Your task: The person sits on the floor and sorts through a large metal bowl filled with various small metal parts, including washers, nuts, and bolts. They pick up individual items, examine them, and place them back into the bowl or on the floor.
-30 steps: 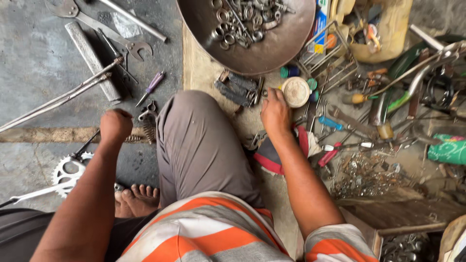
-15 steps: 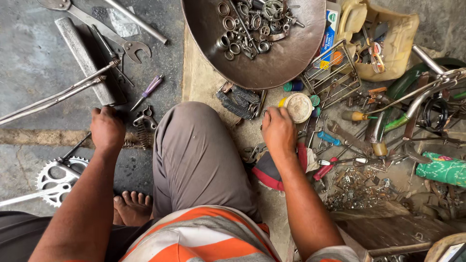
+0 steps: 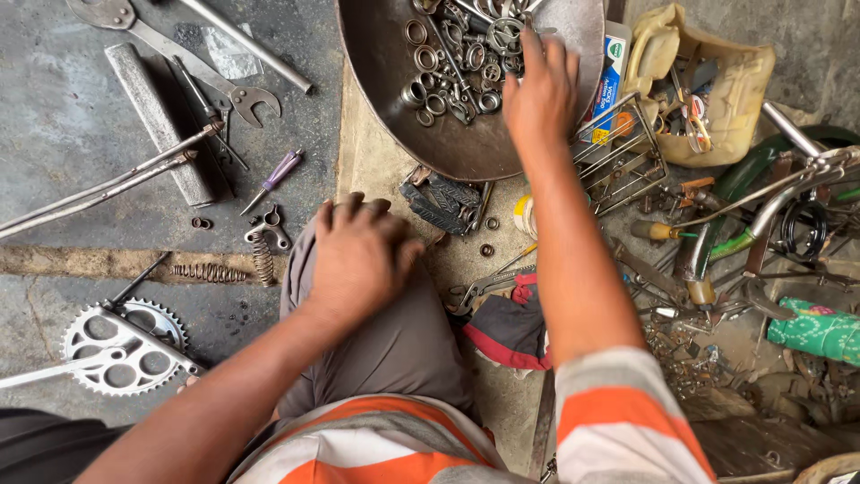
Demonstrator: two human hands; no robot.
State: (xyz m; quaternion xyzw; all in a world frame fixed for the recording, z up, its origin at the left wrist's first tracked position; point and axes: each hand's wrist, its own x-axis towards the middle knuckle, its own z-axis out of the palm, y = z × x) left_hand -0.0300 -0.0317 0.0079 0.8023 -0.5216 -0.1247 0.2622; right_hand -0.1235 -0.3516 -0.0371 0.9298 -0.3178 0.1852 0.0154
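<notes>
Left hand point(image 3: 358, 255) is resting palm-down on the bent knee in grey trousers point(image 3: 385, 332), fingers spread flat, gripping nothing. Just left of it a small coil spring point(image 3: 262, 258) and a longer rusty spring point(image 3: 208, 272) are lying on the concrete, with a chainring and crank point(image 3: 125, 345) sitting nearer the lower left edge. Between the knee and the pan a black pedal block point(image 3: 441, 203) is crowding the gap, and a red-and-dark rag point(image 3: 512, 327) is lying under the right forearm. Right hand point(image 3: 540, 94) is reaching into the round metal pan point(image 3: 385, 108), fingers curled down over the pile of rings and bearings point(image 3: 443, 76); can't tell whether it's pinching one, fingertips are hidden in the pile. Pan's near-left half is sitting bare, so there's open room there. Right of the pan a wire rack point(image 3: 627, 152) and a cut yellow jug point(image 3: 708, 90) full of tools are boxing in that side, touching or nearly. Far left, a flat steel bar point(image 3: 157, 121), long rods point(image 3: 107, 188), a purple-handled screwdriver point(image 3: 273, 175) and an open-end spanner point(image 3: 179, 49) are lying well apart on the grey floor.
</notes>
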